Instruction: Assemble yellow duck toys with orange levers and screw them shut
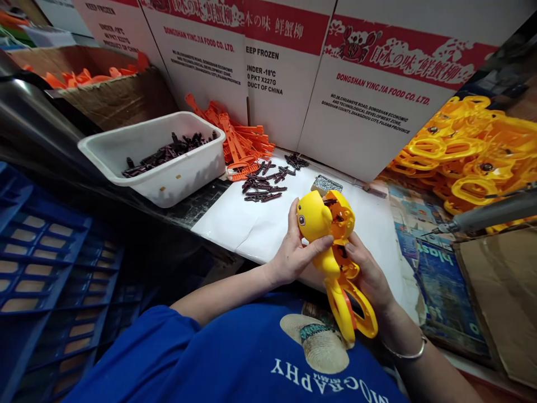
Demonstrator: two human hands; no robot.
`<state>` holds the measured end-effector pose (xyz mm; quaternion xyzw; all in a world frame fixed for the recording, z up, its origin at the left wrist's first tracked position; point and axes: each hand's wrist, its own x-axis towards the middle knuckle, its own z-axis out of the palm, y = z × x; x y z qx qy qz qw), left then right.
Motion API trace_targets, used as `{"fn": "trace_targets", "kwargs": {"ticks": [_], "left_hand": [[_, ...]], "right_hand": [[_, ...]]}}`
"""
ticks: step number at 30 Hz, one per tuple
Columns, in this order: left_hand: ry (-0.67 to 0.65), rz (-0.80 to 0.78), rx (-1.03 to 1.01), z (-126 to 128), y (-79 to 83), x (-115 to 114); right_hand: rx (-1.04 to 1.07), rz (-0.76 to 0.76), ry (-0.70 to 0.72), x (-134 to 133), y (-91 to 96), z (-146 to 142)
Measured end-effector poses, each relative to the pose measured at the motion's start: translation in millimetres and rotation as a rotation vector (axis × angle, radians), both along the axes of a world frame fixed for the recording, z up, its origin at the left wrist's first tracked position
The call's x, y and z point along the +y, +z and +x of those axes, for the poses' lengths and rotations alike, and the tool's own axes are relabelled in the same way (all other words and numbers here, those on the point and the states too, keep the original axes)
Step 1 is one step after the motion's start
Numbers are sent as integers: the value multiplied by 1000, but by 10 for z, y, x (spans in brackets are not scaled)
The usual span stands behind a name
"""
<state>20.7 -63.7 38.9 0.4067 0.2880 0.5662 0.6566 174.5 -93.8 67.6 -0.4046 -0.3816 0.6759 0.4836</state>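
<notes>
Between my two hands is a yellow plastic toy shell (315, 218) with a duck-like head and a long looped handle. Its two halves stand apart, and dark small parts show inside. My left hand (293, 249) wraps the half with the printed eye, thumb across its neck. On the other side, my right hand (371, 274) grips the second half (344, 221); some of its fingers are hidden behind the shell. An orange strip (349, 308) shows between the handle halves. Beyond my hands, several dark brown plastic pins (264, 187) lie on the white work surface (251, 229).
A white tub (184, 173) of dark pins stands at left, beside piled orange plastic parts (243, 137). Yellow shells (461, 151) heap at right near an electric screwdriver (482, 215). Printed cartons (285, 84) wall off the back. A blue crate (54, 252) sits at lower left.
</notes>
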Motion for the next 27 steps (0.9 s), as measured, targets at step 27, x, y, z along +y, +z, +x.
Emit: {"fn": "trace_targets", "kwargs": {"ticks": [27], "left_hand": [[-125, 223, 163, -94, 38, -68]], "right_hand": [[-535, 475, -17, -52, -361, 224]]}}
